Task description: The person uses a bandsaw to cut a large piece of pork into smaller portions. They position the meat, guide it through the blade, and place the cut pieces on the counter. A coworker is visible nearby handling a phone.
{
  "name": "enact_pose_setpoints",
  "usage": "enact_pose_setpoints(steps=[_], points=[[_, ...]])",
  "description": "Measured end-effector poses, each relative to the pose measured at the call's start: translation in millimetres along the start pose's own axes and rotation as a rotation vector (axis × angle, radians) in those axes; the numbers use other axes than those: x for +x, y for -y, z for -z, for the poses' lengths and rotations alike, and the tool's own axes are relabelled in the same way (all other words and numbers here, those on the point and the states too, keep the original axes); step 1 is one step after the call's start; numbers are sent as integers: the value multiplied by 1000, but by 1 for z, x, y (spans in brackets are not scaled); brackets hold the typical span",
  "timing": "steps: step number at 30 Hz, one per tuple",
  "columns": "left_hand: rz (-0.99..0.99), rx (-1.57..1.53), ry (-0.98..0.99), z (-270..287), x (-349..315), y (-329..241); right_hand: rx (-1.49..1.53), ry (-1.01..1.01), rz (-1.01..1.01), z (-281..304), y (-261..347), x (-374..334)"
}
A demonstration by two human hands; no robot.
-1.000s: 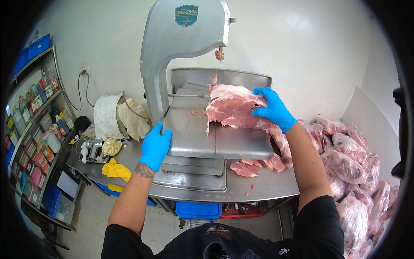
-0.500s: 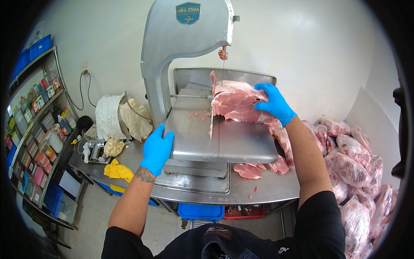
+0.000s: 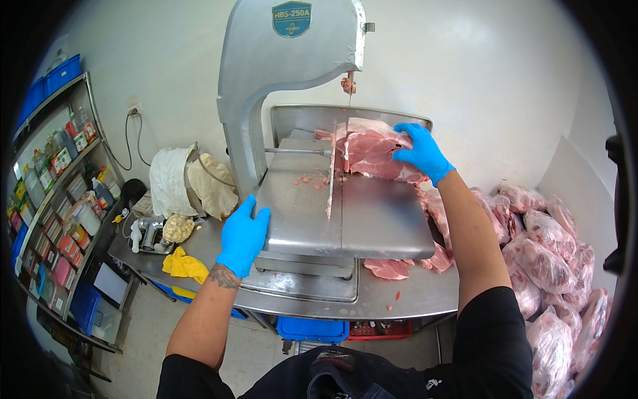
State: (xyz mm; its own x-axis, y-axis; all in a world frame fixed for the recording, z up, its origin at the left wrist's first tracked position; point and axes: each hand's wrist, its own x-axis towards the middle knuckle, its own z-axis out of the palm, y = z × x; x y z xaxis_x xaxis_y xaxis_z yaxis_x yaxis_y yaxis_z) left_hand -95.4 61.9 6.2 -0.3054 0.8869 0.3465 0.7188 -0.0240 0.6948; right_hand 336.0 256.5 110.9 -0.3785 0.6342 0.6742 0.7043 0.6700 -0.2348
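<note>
Pink slab of raw meat lies flat against the saw blade.

Band saw on my bench.
Pork slab lies on the saw table, right of the blade; bagged meat piled far right; shelves left.

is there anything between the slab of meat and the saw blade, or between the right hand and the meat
Nothing visible. The right hand lies directly on the slab of meat, which sits against the saw blade with no gap. The left hand grips the saw table edge, away from the blade.
</note>
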Motion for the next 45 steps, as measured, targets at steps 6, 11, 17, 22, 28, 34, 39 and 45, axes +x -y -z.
enact_pose_setpoints(steps=[6, 11, 17, 22, 28, 34, 39, 45], points=[[-3, -10, 6, 0, 0, 3, 16, -13, -61, -7, -8, 11], [0, -14, 11, 1, 0, 2, -65, -32, -99, -12, -12, 15], [-19, -20, 9, 0, 3, 6, -210, -11, -149, -2, 4, 5], [-35, -37, -12, -1, 2, 7, -290, 2, -210, 16, 37, -14], [-26, 64, -24, 0, 3, 1, -413, -12, -345, 20, 68, -27], [-12, 62, -19, -2, 3, 3, -318, -12, -276, 20, 79, -30], [-20, 44, -10, -1, 3, 5, -219, 22, -233, 28, 92, -38], [-6, 46, 2, 2, 2, 3, -152, 45, -209, 49, 102, -59]])
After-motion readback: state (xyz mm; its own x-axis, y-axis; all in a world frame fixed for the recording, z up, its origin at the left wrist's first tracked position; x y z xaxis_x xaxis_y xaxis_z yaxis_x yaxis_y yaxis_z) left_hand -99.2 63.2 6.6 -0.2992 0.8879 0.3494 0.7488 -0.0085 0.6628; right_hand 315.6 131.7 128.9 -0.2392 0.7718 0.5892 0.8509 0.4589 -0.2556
